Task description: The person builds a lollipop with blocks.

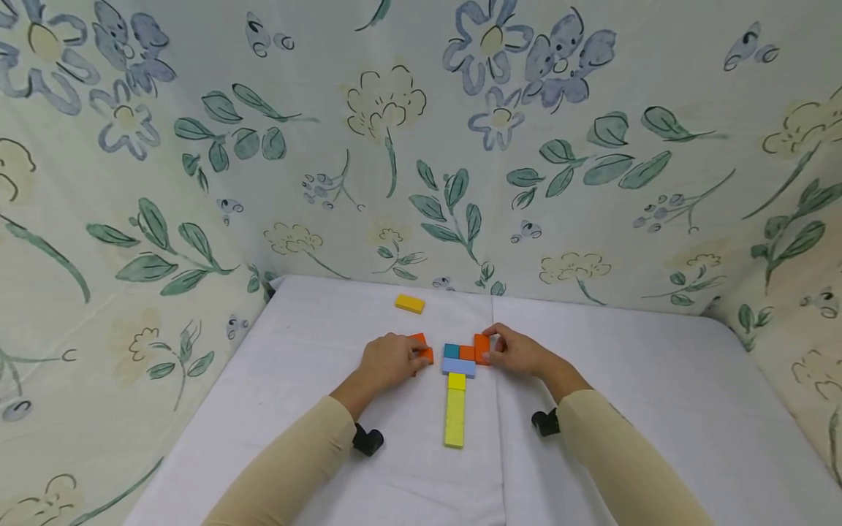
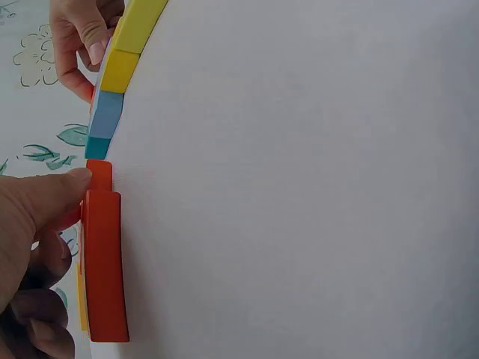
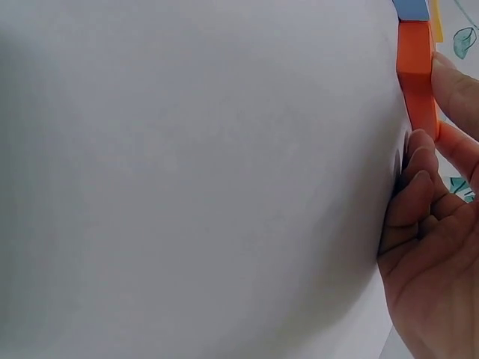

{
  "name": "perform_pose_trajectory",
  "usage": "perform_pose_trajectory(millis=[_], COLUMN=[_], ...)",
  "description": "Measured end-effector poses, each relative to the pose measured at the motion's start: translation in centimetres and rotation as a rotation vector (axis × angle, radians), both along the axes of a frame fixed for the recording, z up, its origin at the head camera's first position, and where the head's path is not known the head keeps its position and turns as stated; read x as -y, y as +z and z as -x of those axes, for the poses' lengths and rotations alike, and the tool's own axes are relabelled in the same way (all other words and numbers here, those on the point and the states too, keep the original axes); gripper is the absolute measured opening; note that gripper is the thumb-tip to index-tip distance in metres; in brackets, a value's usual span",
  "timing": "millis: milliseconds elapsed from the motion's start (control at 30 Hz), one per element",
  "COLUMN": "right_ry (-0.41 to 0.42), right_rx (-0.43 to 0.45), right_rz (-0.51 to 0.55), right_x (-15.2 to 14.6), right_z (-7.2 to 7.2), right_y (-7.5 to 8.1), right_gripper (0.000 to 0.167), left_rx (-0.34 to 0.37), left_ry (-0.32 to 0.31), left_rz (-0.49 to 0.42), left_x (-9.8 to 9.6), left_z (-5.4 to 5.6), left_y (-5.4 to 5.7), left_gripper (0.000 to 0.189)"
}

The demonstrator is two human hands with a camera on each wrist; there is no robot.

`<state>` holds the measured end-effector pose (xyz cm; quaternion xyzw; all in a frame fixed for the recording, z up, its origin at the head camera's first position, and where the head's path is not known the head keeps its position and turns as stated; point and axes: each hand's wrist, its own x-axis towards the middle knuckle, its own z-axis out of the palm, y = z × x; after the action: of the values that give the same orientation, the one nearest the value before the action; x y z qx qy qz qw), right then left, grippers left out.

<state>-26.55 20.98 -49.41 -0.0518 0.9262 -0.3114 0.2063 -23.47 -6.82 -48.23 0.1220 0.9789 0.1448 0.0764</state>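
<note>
My left hand [image 1: 389,360] pinches a red block [image 1: 427,355] between thumb and fingers, left of a flat row of blocks. In the left wrist view, a longer red block [image 2: 106,269] stands beside that hand, in front of the smaller red piece at the thumb tip. My right hand [image 1: 522,352] pinches an orange block [image 1: 482,349] by its ends at the row's right side. Next to it lie a small orange-red block [image 1: 466,353] and a teal block [image 1: 452,351]. Below these are a light blue block [image 1: 458,367], a yellow block [image 1: 457,381] and a long lime-yellow block [image 1: 454,420].
One yellow block [image 1: 410,304] lies apart near the back edge of the white cloth-covered table [image 1: 625,380]. A flowered curtain [image 1: 447,219] rises behind and at the sides. Black wrist devices [image 1: 368,440] sit by both sleeves.
</note>
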Motion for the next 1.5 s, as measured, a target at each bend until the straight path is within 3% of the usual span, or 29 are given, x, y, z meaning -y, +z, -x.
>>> perform_pose_trajectory(millis=[233, 367, 467, 600, 833, 933, 1100, 1500], right_ry=[-0.006, -0.007, 0.004, 0.010, 0.004, 0.003, -0.004, -0.015], right_rx=[-0.002, 0.002, -0.005, -0.010, -0.005, -0.001, 0.005, 0.005], right_rz=[0.006, 0.007, 0.002, 0.004, 0.004, 0.005, 0.014, 0.026], right_x=[0.2, 0.3, 0.2, 0.0, 0.1, 0.1, -0.1, -0.2], right_z=[-0.1, -0.2, -0.2, -0.2, -0.2, -0.2, -0.1, -0.2], right_y=[0.0, 0.0, 0.1, 0.0, -0.1, -0.1, -0.1, -0.2], right_gripper=[0.049, 0.049, 0.050, 0.050, 0.050, 0.050, 0.050, 0.050], left_rx=[-0.026, -0.038, -0.008, 0.079, 0.277, 0.334, 0.351, 0.331], left_ry=[0.133, 0.166, 0.166, 0.112, -0.109, -0.138, -0.151, -0.201], left_rz=[-0.036, -0.041, -0.047, -0.100, -0.288, -0.318, -0.269, -0.247], left_x=[1.7, 3.4, 4.6, 5.8, 6.2, 5.9, 5.1, 3.5], left_z=[0.1, -0.3, -0.5, -0.8, -1.6, -1.8, -1.8, -1.5], left_y=[-1.0, -0.7, -0.3, 0.0, 0.3, 0.0, -0.5, -0.2], left_gripper=[0.042, 0.036, 0.032, 0.028, 0.015, 0.032, 0.065, 0.065])
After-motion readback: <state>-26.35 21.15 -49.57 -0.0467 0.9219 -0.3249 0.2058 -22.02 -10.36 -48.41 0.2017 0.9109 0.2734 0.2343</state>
